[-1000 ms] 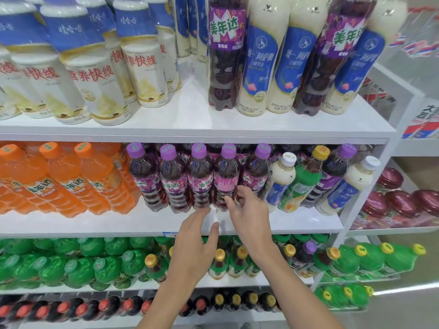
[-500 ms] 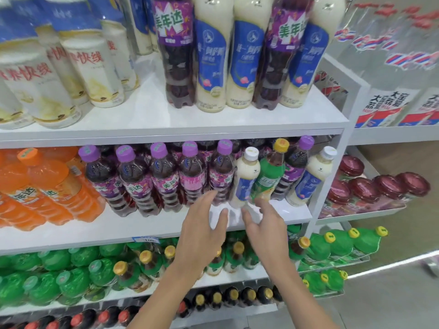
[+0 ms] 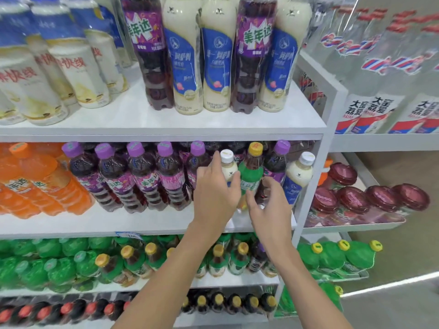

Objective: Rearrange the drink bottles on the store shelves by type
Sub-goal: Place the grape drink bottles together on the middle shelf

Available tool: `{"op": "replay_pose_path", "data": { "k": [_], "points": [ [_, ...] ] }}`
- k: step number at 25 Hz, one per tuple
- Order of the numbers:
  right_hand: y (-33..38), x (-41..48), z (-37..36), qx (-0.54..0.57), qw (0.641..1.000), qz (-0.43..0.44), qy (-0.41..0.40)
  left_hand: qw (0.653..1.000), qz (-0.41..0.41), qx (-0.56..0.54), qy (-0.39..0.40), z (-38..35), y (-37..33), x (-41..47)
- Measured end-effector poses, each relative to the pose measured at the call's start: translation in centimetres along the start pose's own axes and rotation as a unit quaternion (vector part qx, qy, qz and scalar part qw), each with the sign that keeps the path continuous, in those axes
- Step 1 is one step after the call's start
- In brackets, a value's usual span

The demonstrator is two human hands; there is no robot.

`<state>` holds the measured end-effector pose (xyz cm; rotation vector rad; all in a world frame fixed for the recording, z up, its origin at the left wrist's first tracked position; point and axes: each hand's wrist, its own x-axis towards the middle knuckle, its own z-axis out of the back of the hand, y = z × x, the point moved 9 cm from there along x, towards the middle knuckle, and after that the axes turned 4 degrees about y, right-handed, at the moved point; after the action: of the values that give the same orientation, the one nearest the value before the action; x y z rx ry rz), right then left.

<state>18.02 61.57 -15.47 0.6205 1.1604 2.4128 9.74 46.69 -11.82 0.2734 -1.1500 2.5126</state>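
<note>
On the middle shelf (image 3: 142,224), a row of purple-capped grape soda bottles (image 3: 140,176) gives way at the right end to a mixed group. That group holds a white-capped milky bottle (image 3: 228,166), a yellow-capped green-label tea bottle (image 3: 252,173), one more purple bottle (image 3: 276,162) and a second milky bottle (image 3: 299,172). My left hand (image 3: 215,195) lies against the first milky bottle, index finger straight up its left side, thumb across its front. My right hand (image 3: 269,207) hovers with loosely bent fingers in front of the lower parts of the tea and purple bottles.
Orange soda bottles (image 3: 35,186) fill the shelf's left end. The top shelf mixes tall purple bottles (image 3: 154,55) with tall milky ones (image 3: 186,67). Green bottles (image 3: 59,264) and tea bottles (image 3: 152,257) stand below. A neighbouring rack on the right holds red-lidded jars (image 3: 351,198).
Both hands moved right along the middle shelf and rose, from the grape soda row to the mixed bottles at its right end. My left hand now reaches the white-capped bottle.
</note>
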Motion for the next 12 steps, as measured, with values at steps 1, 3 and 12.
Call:
{"op": "replay_pose_path", "data": {
  "k": [1, 3, 12],
  "points": [
    [-0.3, -0.2, 0.1, -0.002, 1.0, 0.0, 0.003, 1.0, 0.01, 0.018, -0.007, -0.3, 0.0, 0.2],
    [-1.4, -0.6, 0.0, -0.006, 1.0, -0.012, 0.014, 0.999, 0.012, 0.037, -0.037, -0.5, -0.2, 0.4],
    [-3.5, -1.6, -1.0, -0.012, 0.998, -0.033, 0.05, 0.996, 0.037, -0.073, -0.028, -2.3, 1.4, -0.5]
  ]
}}
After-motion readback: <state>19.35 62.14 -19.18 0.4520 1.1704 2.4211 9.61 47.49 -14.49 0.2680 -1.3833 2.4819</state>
